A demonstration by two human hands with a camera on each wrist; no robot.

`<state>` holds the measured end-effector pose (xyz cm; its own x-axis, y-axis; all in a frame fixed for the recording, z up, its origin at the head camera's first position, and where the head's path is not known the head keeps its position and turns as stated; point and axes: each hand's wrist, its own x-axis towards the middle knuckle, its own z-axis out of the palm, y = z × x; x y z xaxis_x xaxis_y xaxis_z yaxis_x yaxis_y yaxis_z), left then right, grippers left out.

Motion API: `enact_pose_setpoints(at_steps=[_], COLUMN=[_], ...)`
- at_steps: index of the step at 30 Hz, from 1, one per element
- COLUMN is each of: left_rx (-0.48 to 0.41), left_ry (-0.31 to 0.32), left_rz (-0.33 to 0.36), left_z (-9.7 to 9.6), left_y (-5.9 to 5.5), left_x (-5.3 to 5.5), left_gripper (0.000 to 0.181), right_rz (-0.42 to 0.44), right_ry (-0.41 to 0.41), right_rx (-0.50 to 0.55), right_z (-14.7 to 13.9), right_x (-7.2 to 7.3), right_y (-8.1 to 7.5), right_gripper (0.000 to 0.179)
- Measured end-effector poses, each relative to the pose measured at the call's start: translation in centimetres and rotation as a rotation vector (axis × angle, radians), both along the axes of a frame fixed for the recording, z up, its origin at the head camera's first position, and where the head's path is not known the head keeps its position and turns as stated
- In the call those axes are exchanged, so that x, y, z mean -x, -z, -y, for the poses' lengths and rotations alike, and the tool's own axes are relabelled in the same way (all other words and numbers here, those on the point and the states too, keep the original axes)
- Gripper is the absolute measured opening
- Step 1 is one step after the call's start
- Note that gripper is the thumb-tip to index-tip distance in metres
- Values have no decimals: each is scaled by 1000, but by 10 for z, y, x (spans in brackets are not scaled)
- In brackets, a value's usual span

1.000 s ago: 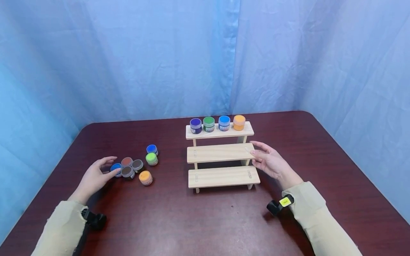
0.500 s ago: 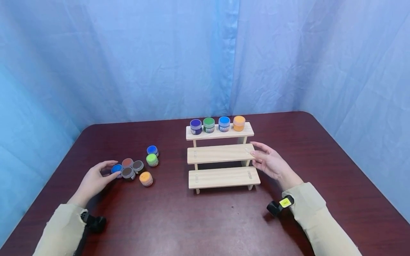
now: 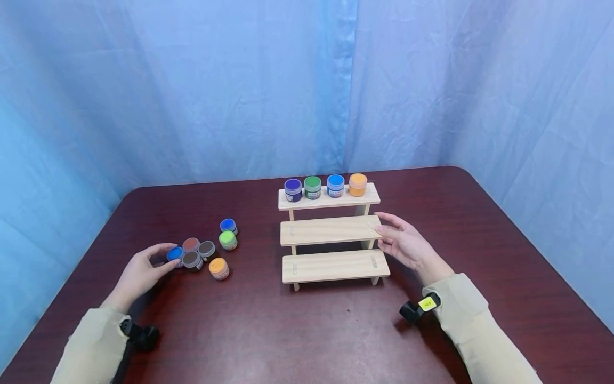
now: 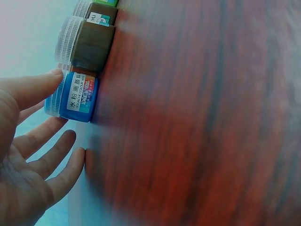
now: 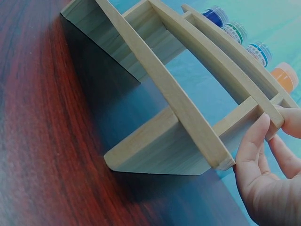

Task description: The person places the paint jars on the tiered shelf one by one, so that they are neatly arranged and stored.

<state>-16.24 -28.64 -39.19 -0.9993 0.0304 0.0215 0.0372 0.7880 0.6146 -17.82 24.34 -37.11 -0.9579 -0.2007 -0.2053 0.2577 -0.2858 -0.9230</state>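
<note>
My left hand (image 3: pixel 140 273) pinches a blue gouache paint jar (image 4: pixel 82 96) by its clear lid, thumb on one side and index finger on the other. That jar stands on the table at the left end of a cluster, against a dark brown jar (image 3: pixel 192 260) and a reddish-brown jar (image 3: pixel 191 244). My right hand (image 3: pixel 406 244) grips the right end of the middle board (image 3: pixel 328 230) of a three-step wooden rack, thumb at the board's end. On the rack's top board (image 3: pixel 326 202), purple, green, blue and orange jars stand in a row.
Near the cluster are another dark jar (image 3: pixel 207 249), a light green jar (image 3: pixel 227 240), a darker blue jar (image 3: pixel 228 225) and a yellow-orange jar (image 3: pixel 219 269). The rack's bottom board (image 3: pixel 336 266) faces me. Blue curtains (image 3: pixel 230 90) hang behind the dark red table (image 3: pixel 307 336).
My left thumb and index finger have closed in on the blue jar's lid. My right hand and the rack have stayed in place.
</note>
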Motion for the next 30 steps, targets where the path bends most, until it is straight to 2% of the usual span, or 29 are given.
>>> enact_pose_setpoints(at_steps=[9,16,23,30], left_rx=[-3,11,10,11], left_ry=[7,21,17,13], left_rz=[-9,-55,-45,-69], left_z=[2,1,1,3], left_y=[1,1,2,2], left_x=[0,1,1,2], left_gripper=[44,43,42,40], right_rz=[-2,-7,-8,-4], right_ry=[-1,-3,-9,-5], right_rx=[3,11,7,5], right_z=[1,0,0,0], right_x=[0,-1,-1,0], right_y=[0,0,0,0], right_gripper=[40,38,41,44])
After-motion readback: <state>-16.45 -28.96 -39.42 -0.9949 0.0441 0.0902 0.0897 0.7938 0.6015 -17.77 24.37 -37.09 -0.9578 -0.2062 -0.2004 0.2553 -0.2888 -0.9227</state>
